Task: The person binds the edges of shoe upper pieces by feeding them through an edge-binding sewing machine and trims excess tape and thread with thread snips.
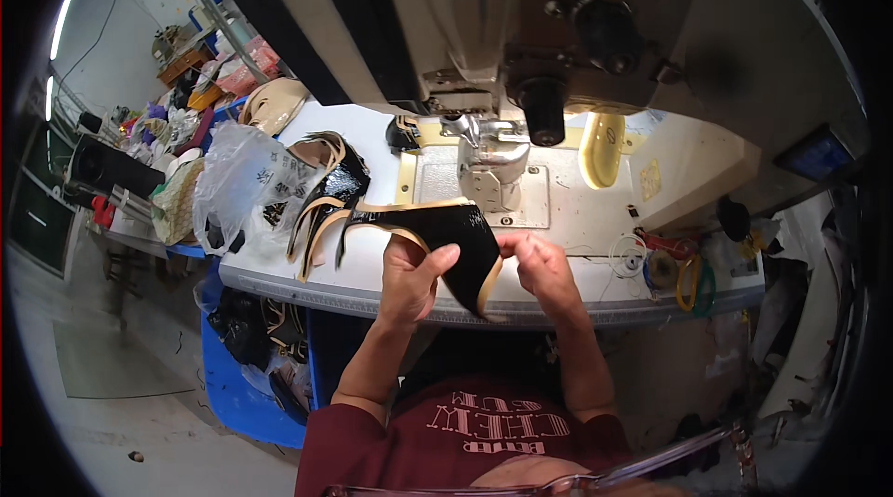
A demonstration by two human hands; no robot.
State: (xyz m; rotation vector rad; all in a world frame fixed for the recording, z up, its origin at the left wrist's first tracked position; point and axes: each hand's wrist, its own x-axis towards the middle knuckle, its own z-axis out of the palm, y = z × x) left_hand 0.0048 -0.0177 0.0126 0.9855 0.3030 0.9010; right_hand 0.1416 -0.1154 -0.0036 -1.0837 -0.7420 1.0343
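Observation:
A glossy black shoe upper (462, 241) with tan edges is held up over the table's front edge. Around its lower left side, my left hand (409, 283) is closed, the thumb lying on the black face and the fingers underneath. My right hand (542, 272) pinches at the upper's right edge, its fingers curled in. Just beyond the hands is a sewing machine (493, 167) with its metal foot over a pale plate. More black and tan uppers (346, 176) lie stacked to the left, close to the held one.
Left of the stack sits a clear plastic bag (244, 176). A small black and tan piece (404, 132) lies behind the held upper. Tape rolls (662, 269) and thread are at the table's right. Below left, a blue bin (244, 395) holds bags and pieces. The machine head (595, 23) overhangs the table.

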